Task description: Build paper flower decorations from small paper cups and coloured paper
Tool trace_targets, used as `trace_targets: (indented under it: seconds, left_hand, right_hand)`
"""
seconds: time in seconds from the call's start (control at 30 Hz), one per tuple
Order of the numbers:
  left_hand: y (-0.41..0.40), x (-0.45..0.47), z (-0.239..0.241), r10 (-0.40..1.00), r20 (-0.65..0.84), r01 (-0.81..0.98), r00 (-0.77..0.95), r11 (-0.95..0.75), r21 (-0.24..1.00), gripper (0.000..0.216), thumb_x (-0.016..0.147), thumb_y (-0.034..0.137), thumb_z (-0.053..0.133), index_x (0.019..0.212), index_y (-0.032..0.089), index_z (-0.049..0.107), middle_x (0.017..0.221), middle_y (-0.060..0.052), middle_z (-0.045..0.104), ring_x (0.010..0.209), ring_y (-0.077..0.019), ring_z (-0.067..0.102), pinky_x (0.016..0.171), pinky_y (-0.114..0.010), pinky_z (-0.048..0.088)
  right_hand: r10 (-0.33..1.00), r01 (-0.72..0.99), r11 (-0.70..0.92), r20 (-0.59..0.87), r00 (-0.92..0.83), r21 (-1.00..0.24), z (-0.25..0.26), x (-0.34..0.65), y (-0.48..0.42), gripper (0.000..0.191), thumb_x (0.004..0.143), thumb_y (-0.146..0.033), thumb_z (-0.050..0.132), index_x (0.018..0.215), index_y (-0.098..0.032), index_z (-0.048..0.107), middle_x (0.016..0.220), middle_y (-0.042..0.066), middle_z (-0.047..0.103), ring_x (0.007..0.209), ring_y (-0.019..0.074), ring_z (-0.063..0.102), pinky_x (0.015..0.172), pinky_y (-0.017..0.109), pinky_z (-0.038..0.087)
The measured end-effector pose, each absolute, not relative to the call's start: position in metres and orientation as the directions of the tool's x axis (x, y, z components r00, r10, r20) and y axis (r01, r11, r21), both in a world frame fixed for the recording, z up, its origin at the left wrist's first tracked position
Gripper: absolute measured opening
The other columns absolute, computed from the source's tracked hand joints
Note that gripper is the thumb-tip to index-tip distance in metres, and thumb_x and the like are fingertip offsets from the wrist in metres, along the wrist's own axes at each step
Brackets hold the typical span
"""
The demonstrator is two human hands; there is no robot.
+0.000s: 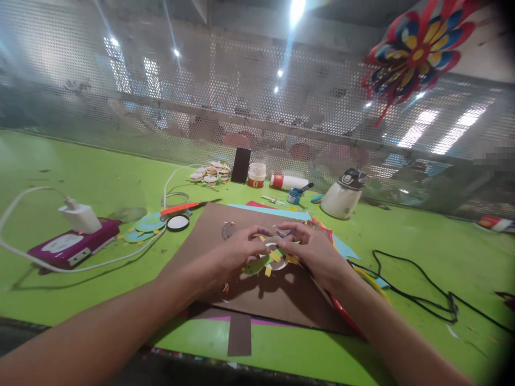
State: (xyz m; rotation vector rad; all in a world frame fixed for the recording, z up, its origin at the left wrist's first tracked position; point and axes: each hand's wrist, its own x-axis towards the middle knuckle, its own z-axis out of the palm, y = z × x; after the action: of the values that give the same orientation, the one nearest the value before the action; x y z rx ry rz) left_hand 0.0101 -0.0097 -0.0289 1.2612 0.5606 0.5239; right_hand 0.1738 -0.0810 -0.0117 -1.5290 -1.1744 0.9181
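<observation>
My left hand [237, 252] and my right hand [311, 249] meet over a brown card sheet [289, 300] lying on the green table [100, 177]. Both pinch a small round paper craft piece [269, 258] with green, white and yellow strips, held just above the card. The fingers of both hands are curled closed around it. Coloured paper sheets [341, 247] stick out from under the card on the right. A brown paper strip [239, 333] lies at the near edge.
A purple power strip with a white charger [74, 236] and its white cable sit at left. Paper discs [148, 224], an orange-handled tool [181, 208], finished round pieces [210, 172], a dark box [241, 165], a small pot [256, 175], a glue bottle [287, 182] and a white kettle-like container [344, 195] stand behind. A black cable [414, 292] runs at right. A mesh wall [257, 96] backs the table.
</observation>
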Motion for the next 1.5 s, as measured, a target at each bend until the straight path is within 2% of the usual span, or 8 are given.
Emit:
trace_targets:
  seconds: [0.1,0.53,0.73,0.97,1.17,1.27,1.43,1.5]
  left_hand:
    - [-0.014,0.009,-0.027,0.640,-0.152,-0.072,0.754,0.309,0.948,0.037,0.068,0.023,0.070,0.103,0.017,0.057,0.085,-0.006,0.066,0.073,-0.0173,0.064,0.063,-0.026,0.047]
    - [-0.017,0.011,-0.023,0.702,-0.210,-0.073,0.681,0.350,0.934,0.012,0.067,0.013,0.065,0.076,0.013,0.057,0.065,-0.003,0.061,0.053,-0.0088,0.054,0.049,-0.019,0.041]
    - [-0.015,0.009,-0.024,0.707,-0.239,-0.018,0.666,0.336,0.942,0.022,0.068,0.016,0.064,0.090,0.015,0.061,0.067,-0.006,0.065,0.048,-0.0154,0.058,0.042,-0.024,0.042]
    - [-0.005,0.008,-0.023,0.722,-0.184,-0.092,0.667,0.324,0.942,0.018,0.068,0.010,0.062,0.086,0.012,0.062,0.076,-0.012,0.069,0.057,-0.0194,0.065,0.050,-0.031,0.053]
    - [0.001,0.006,-0.020,0.733,-0.232,-0.118,0.639,0.391,0.913,0.022,0.067,0.006,0.060,0.087,0.013,0.057,0.076,-0.011,0.068,0.063,-0.0247,0.069,0.050,-0.035,0.056]
    - [0.004,0.004,-0.015,0.771,-0.223,-0.176,0.597,0.397,0.901,0.020,0.069,0.003,0.059,0.084,0.015,0.054,0.077,-0.007,0.066,0.067,-0.0214,0.069,0.056,-0.033,0.058]
    - [0.013,0.001,-0.017,0.830,-0.130,-0.255,0.542,0.310,0.916,0.017,0.069,0.002,0.062,0.074,0.016,0.053,0.074,-0.004,0.064,0.071,-0.0164,0.069,0.070,-0.027,0.058]
    - [0.016,0.001,-0.021,0.825,-0.135,-0.242,0.548,0.311,0.919,0.016,0.070,0.005,0.063,0.077,0.016,0.054,0.075,-0.004,0.066,0.072,-0.0168,0.069,0.068,-0.026,0.057]
  right_hand:
    - [0.954,0.218,-0.089,-0.021,0.298,-0.972,-0.015,0.174,-0.079,0.046,0.063,-0.035,0.078,0.102,-0.015,0.064,0.075,0.002,0.067,0.065,0.0152,0.060,0.060,0.028,0.044]
    - [0.942,0.011,-0.055,-0.048,0.332,-0.998,-0.020,0.168,-0.076,0.047,0.055,-0.037,0.081,0.093,-0.014,0.064,0.077,0.002,0.067,0.064,0.0143,0.059,0.059,0.027,0.043]
    - [0.948,0.105,-0.087,-0.050,0.314,-0.991,-0.016,0.162,-0.080,0.040,0.062,-0.033,0.077,0.094,-0.015,0.063,0.075,0.001,0.067,0.065,0.0134,0.060,0.057,0.025,0.045]
    - [0.922,0.317,0.065,0.179,0.344,-0.946,0.004,0.187,-0.080,0.031,0.069,-0.040,0.070,0.088,-0.016,0.067,0.084,0.006,0.071,0.077,0.0174,0.064,0.078,0.034,0.051]
    - [0.909,0.590,0.019,0.260,0.327,-0.807,0.005,0.218,-0.073,0.031,0.073,-0.044,0.060,0.080,-0.015,0.068,0.074,0.006,0.069,0.066,0.0171,0.061,0.068,0.033,0.050]
    - [0.922,0.695,-0.022,0.253,0.291,-0.718,0.006,0.223,-0.071,0.027,0.074,-0.041,0.058,0.075,-0.016,0.069,0.070,0.004,0.068,0.065,0.0170,0.058,0.065,0.031,0.046]
    - [0.953,0.873,-0.105,0.203,0.226,-0.476,0.012,0.227,-0.076,0.025,0.074,-0.035,0.061,0.056,-0.020,0.064,0.056,0.002,0.061,0.055,0.0165,0.052,0.058,0.030,0.038]
    - [0.962,0.920,-0.114,0.189,0.196,-0.374,0.008,0.224,-0.081,0.019,0.072,-0.033,0.064,0.058,-0.020,0.065,0.065,0.005,0.066,0.063,0.0197,0.056,0.062,0.031,0.040]
